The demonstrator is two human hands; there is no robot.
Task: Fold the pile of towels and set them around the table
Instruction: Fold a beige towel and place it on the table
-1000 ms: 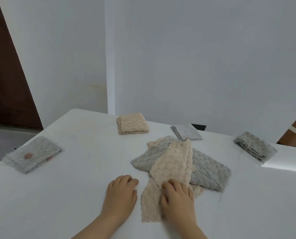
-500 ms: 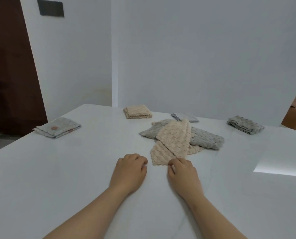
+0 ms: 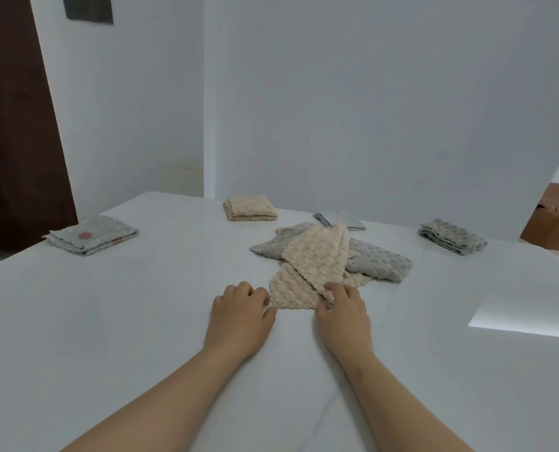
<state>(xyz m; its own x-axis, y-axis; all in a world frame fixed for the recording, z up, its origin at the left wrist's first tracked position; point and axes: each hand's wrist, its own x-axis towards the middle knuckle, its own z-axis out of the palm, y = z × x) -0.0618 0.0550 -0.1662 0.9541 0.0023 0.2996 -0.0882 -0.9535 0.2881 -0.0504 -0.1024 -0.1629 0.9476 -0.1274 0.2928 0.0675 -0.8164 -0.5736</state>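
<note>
I am at the start of another fold: four folded towels already sit around the white table (image 3: 108,321), and the loose pile (image 3: 333,259) remains in the middle. My right hand (image 3: 343,318) has its fingertips pinching the near corner of the beige towel (image 3: 314,259) on top of the pile, so that hand is closed on cloth. My left hand (image 3: 239,318) is curled loosely, resting on the table just beside the towel's near left corner; whether it has any cloth between thumb and finger I cannot tell. Under the beige towel lies a grey towel (image 3: 379,259), crossing it at an angle

Next, I judge, I need both near corners in hand and should draw the beige towel toward me, off the grey one without dragging it along, then lay it flat before folding

There is plenty of bare table in front of me and to my left. The placed towels are well apart from the pile: a grey patterned one (image 3: 92,234) at the far left, a beige one (image 3: 250,207) at the back edge, a pale grey one (image 3: 349,220) just behind the pile, and a dark grey one (image 3: 452,237) at the right. The right edge, near the bright light patch (image 3: 526,316), looks like free room for the next one
</note>
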